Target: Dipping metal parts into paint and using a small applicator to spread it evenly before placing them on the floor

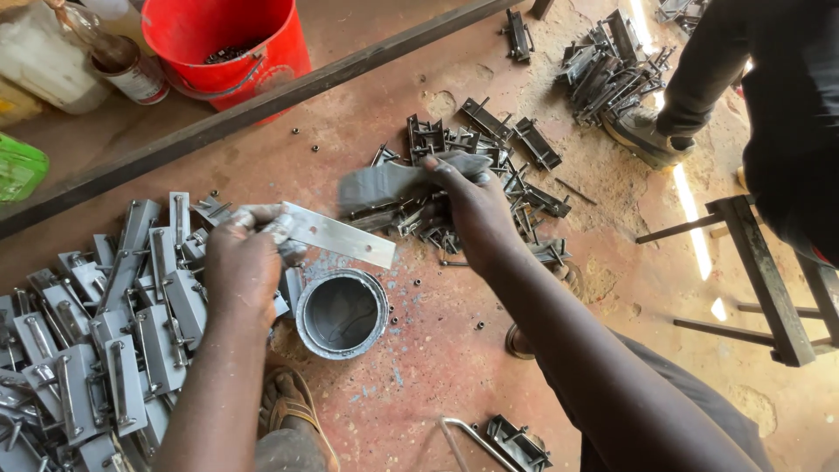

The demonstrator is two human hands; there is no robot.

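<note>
can [341,313] centre, on floor | plate pile [96,323] left of it | bracket heap [472,188] behind-right | bucket [229,48] far behind

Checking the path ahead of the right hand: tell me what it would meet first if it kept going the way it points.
The right hand, holding a grey cloth, points up and left. Just beyond lies the pile of dark metal brackets; past them, probably the long steel bar, though depth is unclear.

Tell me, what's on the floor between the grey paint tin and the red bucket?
Head view: the flat metal strip held over bare floor, below a long dark bar before the red bucket; grey paint tin nearest.
</note>
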